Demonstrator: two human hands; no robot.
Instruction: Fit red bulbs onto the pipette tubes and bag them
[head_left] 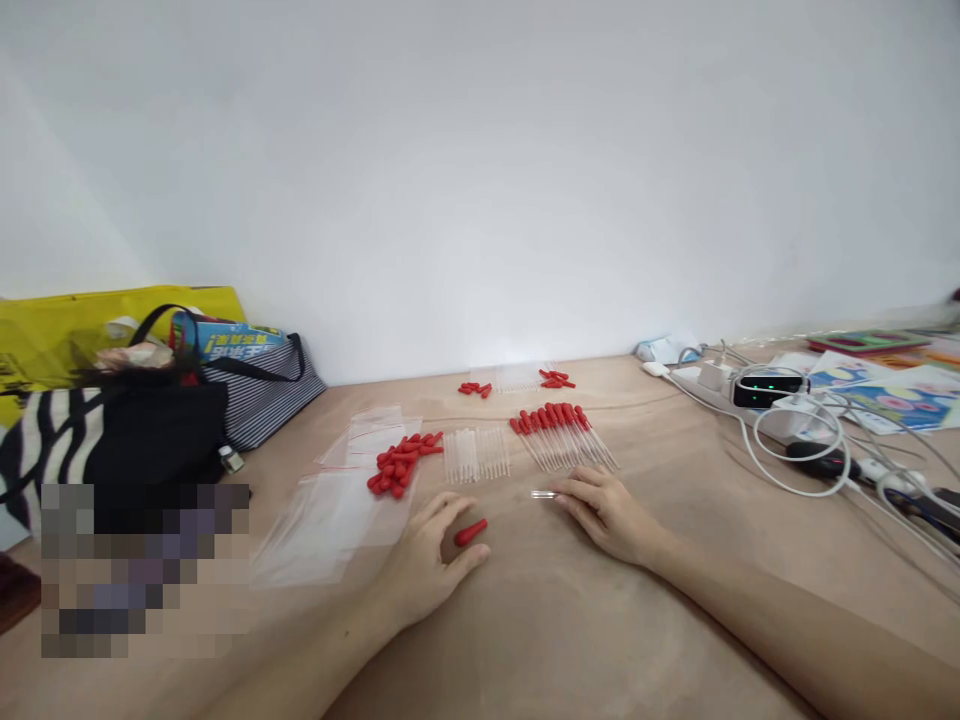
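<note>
My left hand (pixel 431 565) rests on the table with thumb and fingers apart. A single red rubber dropper bulb (pixel 471 532) lies in the gap between them, and it does not look gripped. Thumb and fingers of my right hand (pixel 611 515) pinch a clear glass dropper tube (pixel 543 494), whose end points left. Beyond that hand is a fanned row of glass droppers (pixel 566 445) topped with red bulbs. Bare glass tubes (pixel 476 455) lie side by side in the middle, and a heap of red bulbs (pixel 397 465) is to their left.
Clear plastic bags (pixel 319 525) lie flat beside the heap. Against the wall are more red bulbs (pixel 556 380) and tubes (pixel 517 378). Bags (pixel 262 395) crowd the left; white cables (pixel 742 425), a black device (pixel 769 390) and printed sheets (pixel 892 395) cover the right.
</note>
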